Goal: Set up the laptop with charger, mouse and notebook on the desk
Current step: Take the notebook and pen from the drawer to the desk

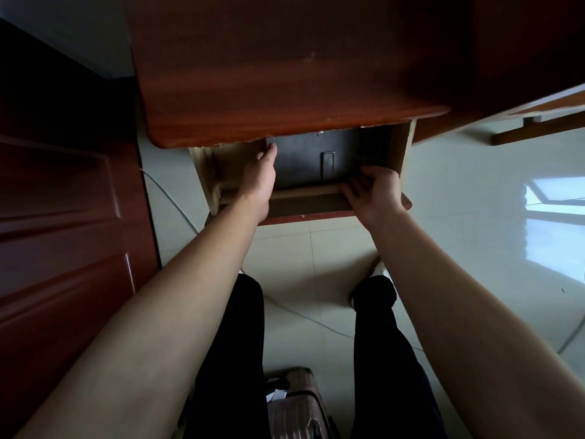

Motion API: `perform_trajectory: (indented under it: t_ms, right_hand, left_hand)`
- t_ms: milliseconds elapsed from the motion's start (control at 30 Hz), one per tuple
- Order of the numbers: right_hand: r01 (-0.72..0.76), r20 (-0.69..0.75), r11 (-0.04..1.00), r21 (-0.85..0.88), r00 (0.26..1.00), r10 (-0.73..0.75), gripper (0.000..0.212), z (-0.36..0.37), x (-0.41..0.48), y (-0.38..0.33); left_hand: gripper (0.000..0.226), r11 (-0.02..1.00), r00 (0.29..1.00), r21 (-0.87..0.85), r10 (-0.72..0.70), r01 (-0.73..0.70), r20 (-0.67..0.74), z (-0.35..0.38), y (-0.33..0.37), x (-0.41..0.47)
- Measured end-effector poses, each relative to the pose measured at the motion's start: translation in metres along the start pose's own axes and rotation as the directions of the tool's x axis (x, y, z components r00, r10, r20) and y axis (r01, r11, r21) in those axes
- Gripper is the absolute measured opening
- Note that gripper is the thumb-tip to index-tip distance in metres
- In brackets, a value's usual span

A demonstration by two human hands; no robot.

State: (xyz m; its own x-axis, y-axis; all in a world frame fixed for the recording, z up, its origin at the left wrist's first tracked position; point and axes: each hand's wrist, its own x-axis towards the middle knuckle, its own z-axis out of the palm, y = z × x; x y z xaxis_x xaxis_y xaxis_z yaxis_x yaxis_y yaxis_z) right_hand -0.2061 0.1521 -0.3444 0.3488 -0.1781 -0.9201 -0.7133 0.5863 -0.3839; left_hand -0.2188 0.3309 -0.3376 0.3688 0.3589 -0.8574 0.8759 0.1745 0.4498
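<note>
Under the red-brown wooden desk (285, 74) a drawer (304, 194) is pulled out toward me. A flat dark case-like item (304, 156) with a small rectangular tag lies inside; I cannot tell whether it is the laptop. My left hand (261, 179) reaches into the drawer, its fingers on the item's left edge and its fingertips partly hidden. At the item's front right corner, my right hand (376, 191) rests on the drawer's front rail with fingers spread and curled. No charger, mouse or notebook is in view.
A dark red panelled door (63, 217) stands close on the left. A thin white cable (177, 204) runs over the pale tiled floor. A pinkish suitcase (294, 403) sits between my legs. More red-brown woodwork (538, 128) juts out at the right.
</note>
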Motion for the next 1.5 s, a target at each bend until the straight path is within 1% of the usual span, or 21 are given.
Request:
perform_trajectory:
  t_ms: [100, 200, 300, 400, 433, 467, 533, 567, 667, 767, 867, 967, 1000, 1033, 1100, 1200, 1267, 1333, 1400, 1433, 1500]
  right_hand:
    - [-0.012, 0.026, 0.999, 0.033, 1.0, 0.011, 0.02, -0.003, 0.003, -0.001]
    - [-0.026, 0.053, 1.0, 0.003, 0.998, 0.026, 0.028, -0.006, 0.009, -0.001]
    - [-0.051, 0.101, 0.998, -0.031, 0.993, 0.053, 0.018, -0.009, 0.013, 0.0]
    - [-0.027, 0.169, 0.996, -0.082, 0.985, 0.041, 0.019, -0.007, 0.013, 0.003]
    - [-0.022, 0.187, 0.996, -0.086, 0.982, 0.038, 0.019, -0.006, 0.013, 0.004]
    - [-0.025, 0.199, 0.997, -0.078, 0.979, 0.04, 0.019, -0.005, 0.013, 0.005]
    - [-0.046, 0.21, 0.998, -0.039, 0.976, 0.053, 0.013, -0.004, 0.015, 0.006]
    - [-0.057, 0.221, 0.998, -0.018, 0.973, 0.06, 0.009, -0.003, 0.015, 0.006]
    - [-0.053, 0.231, 0.999, -0.008, 0.971, 0.054, 0.019, 0.001, 0.013, 0.004]
    - [-0.04, 0.273, 0.999, -0.008, 0.961, 0.04, 0.036, 0.003, 0.012, 0.006]
    - [-0.026, 0.284, 0.999, -0.035, 0.958, 0.035, 0.042, -0.003, 0.009, 0.01]
    - [-0.06, 0.294, 0.998, -0.009, 0.954, 0.06, 0.044, -0.017, -0.001, 0.014]
    - [-0.068, 0.294, 0.997, -0.024, 0.953, 0.072, 0.043, -0.022, -0.006, 0.015]
    - [-0.079, 0.294, 0.996, -0.042, 0.952, 0.087, 0.041, -0.029, -0.014, 0.015]
    - [-0.092, 0.276, 0.993, -0.068, 0.955, 0.108, 0.038, -0.042, -0.032, 0.018]
    - [-0.153, 0.203, 0.986, -0.066, 0.965, 0.164, 0.035, -0.064, -0.055, 0.031]
    - [-0.187, 0.143, 0.982, -0.039, 0.971, 0.19, 0.029, -0.077, -0.067, 0.041]
    - [-0.195, 0.142, 0.981, -0.016, 0.97, 0.195, 0.025, -0.086, -0.076, 0.045]
    - [-0.165, 0.173, 0.986, -0.026, 0.971, 0.167, 0.023, -0.085, -0.082, 0.042]
    - [-0.133, 0.195, 0.99, -0.055, 0.971, 0.142, 0.02, -0.08, -0.085, 0.039]
    - [-0.031, 0.226, 0.987, -0.159, 0.972, 0.067, 0.012, -0.066, -0.085, 0.03]
  left_hand:
    - [0.068, 0.996, 1.0, 0.087, 0.006, -0.008, 0.02, 0.006, 0.002, -0.001]
    - [0.068, 0.989, 0.999, 0.144, 0.042, -0.043, 0.009, 0.008, 0.0, 0.001]
    - [0.069, 0.988, 0.995, 0.136, 0.077, -0.069, -0.056, 0.001, -0.004, 0.004]
    - [0.084, 0.99, 0.989, 0.124, 0.08, -0.065, -0.122, -0.011, -0.009, 0.005]
    - [0.083, 0.991, 0.99, 0.114, 0.079, -0.066, -0.117, -0.014, -0.012, 0.005]
    - [0.077, 0.993, 0.991, 0.097, 0.081, -0.07, -0.11, -0.018, -0.016, 0.008]
    - [0.057, 0.994, 0.99, 0.065, 0.093, -0.086, -0.108, -0.022, -0.021, 0.009]
    - [0.053, 0.993, 0.988, 0.066, 0.102, -0.095, -0.117, -0.023, -0.022, 0.007]
    - [0.055, 0.978, 0.972, 0.119, 0.188, -0.172, -0.142, -0.02, -0.024, -0.003]
    - [0.051, 0.966, 0.955, 0.099, 0.252, -0.239, -0.159, -0.016, -0.027, -0.018]
    - [0.047, 0.969, 0.964, 0.039, 0.247, -0.244, -0.101, -0.02, -0.027, -0.03]
    - [0.028, 0.972, 0.971, -0.024, 0.236, -0.236, 0.025, -0.031, -0.036, -0.039]
    - [0.024, 0.975, 0.974, -0.045, 0.22, -0.218, 0.058, -0.035, -0.04, -0.038]
    - [0.025, 0.981, 0.978, -0.063, 0.189, -0.183, 0.093, -0.041, -0.044, -0.042]
    - [0.033, 0.988, 0.976, -0.089, 0.139, -0.126, 0.167, -0.052, -0.05, -0.053]
    - [0.039, 0.991, 0.963, 0.018, 0.127, -0.135, 0.24, -0.071, -0.058, -0.07]
    - [0.043, 0.967, 0.954, 0.162, 0.151, -0.197, 0.26, -0.079, -0.066, -0.078]
    - [0.039, 0.918, 0.944, 0.286, 0.201, -0.275, 0.262, -0.084, -0.066, -0.086]
    - [0.033, 0.87, 0.931, 0.349, 0.279, -0.348, 0.234, -0.087, -0.06, -0.088]
    - [0.031, 0.848, 0.92, 0.362, 0.329, -0.387, 0.213, -0.089, -0.054, -0.088]
    - [0.028, 0.791, 0.874, 0.376, 0.461, -0.482, 0.151, -0.092, -0.036, -0.086]
